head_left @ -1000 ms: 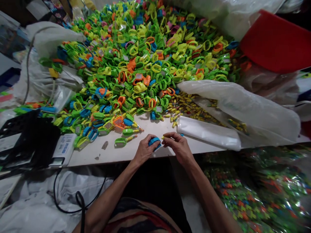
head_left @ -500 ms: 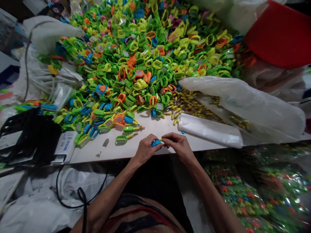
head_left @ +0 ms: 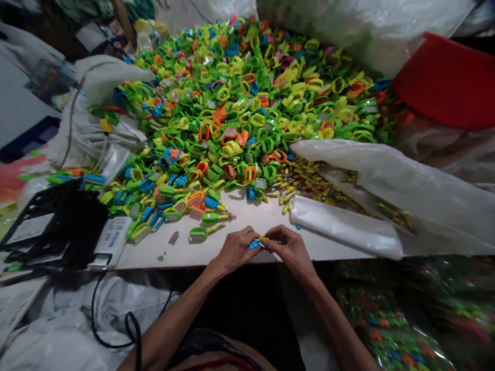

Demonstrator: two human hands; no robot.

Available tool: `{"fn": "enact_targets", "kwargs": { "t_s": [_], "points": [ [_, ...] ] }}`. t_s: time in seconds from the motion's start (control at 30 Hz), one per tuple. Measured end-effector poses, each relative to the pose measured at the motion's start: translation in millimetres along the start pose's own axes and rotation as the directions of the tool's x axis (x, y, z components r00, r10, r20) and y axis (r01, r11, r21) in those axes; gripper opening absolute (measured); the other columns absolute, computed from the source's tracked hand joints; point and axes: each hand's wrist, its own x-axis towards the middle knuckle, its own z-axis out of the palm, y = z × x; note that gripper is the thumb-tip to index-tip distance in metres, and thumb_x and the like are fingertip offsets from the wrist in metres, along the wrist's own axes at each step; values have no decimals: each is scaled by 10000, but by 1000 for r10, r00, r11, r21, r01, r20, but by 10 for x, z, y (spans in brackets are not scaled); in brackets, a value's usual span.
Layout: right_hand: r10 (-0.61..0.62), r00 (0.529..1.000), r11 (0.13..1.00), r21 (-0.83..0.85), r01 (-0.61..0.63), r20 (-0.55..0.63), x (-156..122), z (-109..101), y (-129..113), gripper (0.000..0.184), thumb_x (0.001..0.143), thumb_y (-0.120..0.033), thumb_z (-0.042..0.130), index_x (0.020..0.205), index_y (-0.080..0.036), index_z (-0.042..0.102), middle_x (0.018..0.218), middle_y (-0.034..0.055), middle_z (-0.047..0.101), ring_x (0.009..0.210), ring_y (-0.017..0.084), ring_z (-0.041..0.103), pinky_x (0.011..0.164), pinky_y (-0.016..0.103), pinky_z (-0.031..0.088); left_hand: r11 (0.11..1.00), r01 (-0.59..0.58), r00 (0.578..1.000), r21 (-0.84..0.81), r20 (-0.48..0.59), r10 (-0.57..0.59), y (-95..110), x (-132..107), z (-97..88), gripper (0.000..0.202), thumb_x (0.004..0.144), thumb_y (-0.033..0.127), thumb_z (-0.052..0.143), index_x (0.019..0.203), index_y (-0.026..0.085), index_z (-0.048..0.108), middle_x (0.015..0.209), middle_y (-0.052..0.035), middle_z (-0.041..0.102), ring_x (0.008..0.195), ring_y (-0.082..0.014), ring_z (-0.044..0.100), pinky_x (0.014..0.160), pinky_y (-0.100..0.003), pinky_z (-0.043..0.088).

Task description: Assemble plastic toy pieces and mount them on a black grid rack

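At the near edge of the white table [head_left: 185, 247], my left hand [head_left: 234, 248] is closed round a small blue plastic ring piece [head_left: 254, 245]. My right hand [head_left: 291, 247] pinches a thin yellow stick [head_left: 265, 239] whose end meets the blue piece. The two hands touch each other. Just left of them lies a green ring piece with a yellow stick in it [head_left: 201, 233]. A huge heap of green, yellow, orange and blue ring pieces [head_left: 247, 103] covers the table beyond. Loose yellow sticks [head_left: 297, 178] spill from under a clear plastic bag [head_left: 390, 180].
A black crate [head_left: 50, 226] and a white box with a label [head_left: 112, 239] sit at the left, with a black cable [head_left: 116, 330] hanging below. A red bin [head_left: 448, 82] stands at the far right. Bags of coloured pieces [head_left: 386, 319] lie under the table's right side.
My hands have drawn together: the yellow stick, held apart from the blue piece a second ago, now meets it. The view has tilted so the table sits lower.
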Motion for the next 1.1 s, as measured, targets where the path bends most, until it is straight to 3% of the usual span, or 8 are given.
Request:
{"fn": "enact_targets", "kwargs": {
  "t_s": [0.2,0.4,0.47,0.57,0.63,0.8,0.97,1.1],
  "points": [
    [74,986,997,10,-77,147,121,18,-77,263,600,-382,751,607,-151,625,545,-3,590,493,113,516,499,237,412,996,-30,999,-83,-16,28,-107,-10,-99,111,811,275,598,834,180,650,802,-29,601,729,-153,561,622,-231,370],
    [209,775,978,-108,-180,597,228,-44,-108,247,618,-361,735,625,-134,638,498,-7,579,446,101,510,457,206,352,949,-55,974,-310,191,118,-257,-162,-185,161,765,335,639,768,174,637,716,10,585,671,-131,535,602,-208,379],
    [168,844,986,-91,-141,509,358,-55,-57,288,667,-413,694,690,-128,663,517,4,587,479,113,524,497,224,381,989,-30,989,-148,138,51,-310,-156,-302,120,781,299,613,799,186,646,750,-6,600,721,-156,551,648,-233,400],
    [21,998,971,-239,-5,67,697,-106,-2,330,743,-426,616,856,-122,680,680,48,642,620,162,581,592,268,425,975,118,977,189,-197,-80,-360,8,-478,230,798,271,593,1014,200,627,1007,-82,614,983,-249,530,867,-366,390],
    [-95,986,838,-546,5,-137,949,-126,-4,264,758,-337,605,891,-122,680,845,91,661,773,204,601,660,286,424,936,211,931,282,-349,-104,-348,235,-501,366,794,282,605,1148,197,564,1171,-122,560,1118,-294,461,964,-456,321],
    [-82,989,460,-885,-69,-120,1244,14,-53,211,788,-190,531,944,-145,664,1040,130,642,932,234,590,706,277,386,923,297,921,246,-330,-209,-234,966,-229,225,797,199,566,1014,153,603,1106,-138,590,1086,-301,483,998,-484,279],
    [-27,987,453,-882,-130,-159,1074,11,3,163,753,-169,520,839,-154,657,889,126,675,849,244,612,627,278,362,931,337,893,140,-363,-268,-291,1273,-173,260,753,29,464,927,122,633,933,-147,643,978,-298,550,958,-481,312],
    [77,966,793,-573,-209,-246,896,-130,77,21,596,-159,594,615,-168,597,630,70,617,712,229,587,568,274,343,945,310,883,106,-400,-245,-385,1123,-305,310,753,52,498,1009,164,630,1007,-107,647,984,-258,564,903,-401,385]
  ]
}}
